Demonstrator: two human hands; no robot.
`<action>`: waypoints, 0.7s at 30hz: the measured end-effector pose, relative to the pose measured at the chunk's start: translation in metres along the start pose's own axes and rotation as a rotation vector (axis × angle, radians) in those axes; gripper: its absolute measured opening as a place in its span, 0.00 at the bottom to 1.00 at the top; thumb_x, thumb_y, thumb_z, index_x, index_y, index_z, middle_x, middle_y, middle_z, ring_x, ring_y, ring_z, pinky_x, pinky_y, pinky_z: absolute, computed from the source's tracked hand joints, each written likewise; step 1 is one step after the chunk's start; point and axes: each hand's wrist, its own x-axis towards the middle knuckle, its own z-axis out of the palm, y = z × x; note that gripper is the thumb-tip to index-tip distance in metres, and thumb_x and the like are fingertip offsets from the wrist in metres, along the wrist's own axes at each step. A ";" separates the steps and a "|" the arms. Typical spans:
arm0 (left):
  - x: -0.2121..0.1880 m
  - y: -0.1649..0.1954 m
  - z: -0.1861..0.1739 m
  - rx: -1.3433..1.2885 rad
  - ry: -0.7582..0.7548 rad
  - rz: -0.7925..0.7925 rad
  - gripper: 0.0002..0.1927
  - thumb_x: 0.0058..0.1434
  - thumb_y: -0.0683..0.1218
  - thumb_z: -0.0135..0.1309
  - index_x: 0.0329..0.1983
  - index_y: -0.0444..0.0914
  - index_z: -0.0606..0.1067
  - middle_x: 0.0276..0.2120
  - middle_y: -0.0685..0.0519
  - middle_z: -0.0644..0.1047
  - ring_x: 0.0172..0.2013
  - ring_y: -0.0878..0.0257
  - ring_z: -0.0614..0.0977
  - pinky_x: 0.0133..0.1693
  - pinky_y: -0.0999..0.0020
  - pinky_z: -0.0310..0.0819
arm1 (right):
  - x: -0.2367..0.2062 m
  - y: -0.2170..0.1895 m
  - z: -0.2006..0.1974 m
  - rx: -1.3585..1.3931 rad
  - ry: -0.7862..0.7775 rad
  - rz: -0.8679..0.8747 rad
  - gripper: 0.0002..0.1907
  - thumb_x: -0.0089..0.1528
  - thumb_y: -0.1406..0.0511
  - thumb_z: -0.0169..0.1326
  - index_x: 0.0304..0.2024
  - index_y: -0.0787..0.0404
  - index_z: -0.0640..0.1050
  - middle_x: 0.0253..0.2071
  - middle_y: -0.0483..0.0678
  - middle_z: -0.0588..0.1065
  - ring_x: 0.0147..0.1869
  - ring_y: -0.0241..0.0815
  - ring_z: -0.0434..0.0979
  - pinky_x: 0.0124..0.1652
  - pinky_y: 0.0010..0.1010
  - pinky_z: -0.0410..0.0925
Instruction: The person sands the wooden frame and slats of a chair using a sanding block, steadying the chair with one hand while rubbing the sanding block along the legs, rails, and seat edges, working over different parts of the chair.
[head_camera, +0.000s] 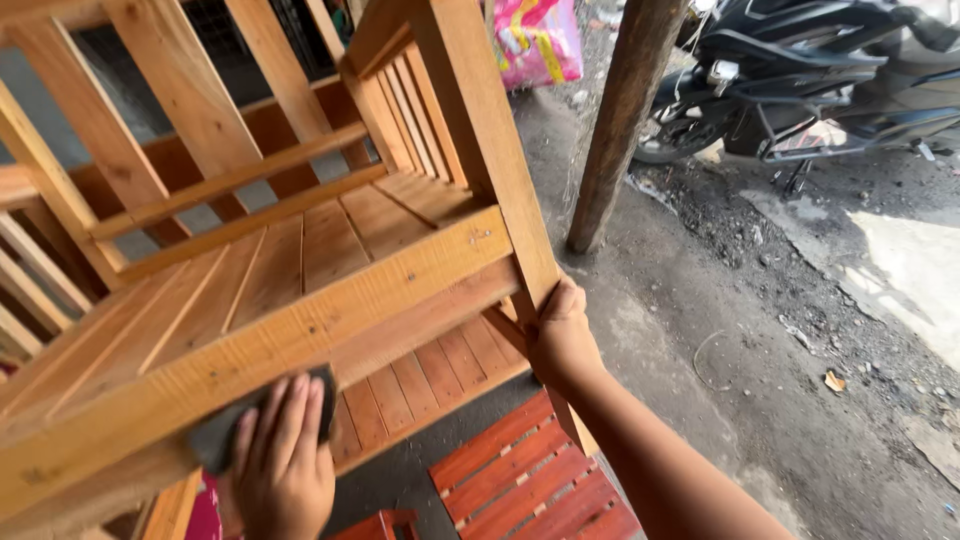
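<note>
A slatted wooden bench (300, 260) of raw orange-brown timber fills the left and middle of the view. My left hand (283, 460) presses a dark grey sanding pad (215, 435) flat against the bench's front rail (330, 320). My right hand (560, 335) grips the bench's front right leg (495, 140) just below the rail. The pad is mostly covered by my fingers.
A red slatted stool (530, 480) stands on the ground below the bench. A round wooden post (620, 120) rises to the right of the bench. A dark motorbike (800, 80) is parked at the top right, and a pink bag (535, 40) lies behind.
</note>
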 end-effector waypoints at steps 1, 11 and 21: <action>0.006 0.002 -0.001 -0.023 -0.105 -0.028 0.26 0.66 0.44 0.47 0.68 0.39 0.74 0.70 0.55 0.70 0.71 0.59 0.68 0.72 0.54 0.49 | 0.000 0.000 0.000 0.009 0.002 -0.034 0.33 0.58 0.70 0.58 0.60 0.61 0.54 0.55 0.67 0.63 0.52 0.72 0.71 0.47 0.53 0.68; 0.113 0.121 0.032 -0.005 0.090 0.172 0.24 0.67 0.45 0.47 0.67 0.42 0.74 0.65 0.58 0.73 0.65 0.64 0.71 0.63 0.57 0.61 | -0.002 0.001 0.001 0.019 0.033 -0.113 0.35 0.58 0.72 0.56 0.62 0.65 0.53 0.55 0.69 0.62 0.52 0.72 0.71 0.47 0.51 0.69; 0.119 0.077 -0.017 -0.313 0.048 0.174 0.19 0.66 0.41 0.48 0.60 0.39 0.76 0.57 0.57 0.79 0.60 0.63 0.76 0.55 0.61 0.68 | -0.004 -0.002 0.002 0.025 0.053 -0.087 0.34 0.58 0.72 0.57 0.61 0.62 0.55 0.53 0.66 0.64 0.52 0.70 0.72 0.48 0.51 0.69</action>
